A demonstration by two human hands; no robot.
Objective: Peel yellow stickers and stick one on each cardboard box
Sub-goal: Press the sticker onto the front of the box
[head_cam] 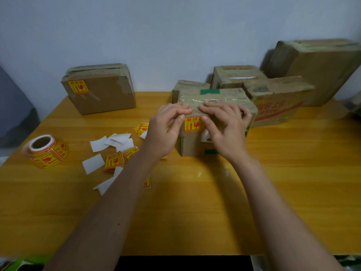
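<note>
Yellow sticker [192,124] (on box [220,100]) pressed by both thumbs.

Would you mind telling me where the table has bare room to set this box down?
Bare wood lies right of the right hand, before the red-printed box, and along the table's near edge. Left of the left hand, backing papers and sticker roll crowd it.
</note>
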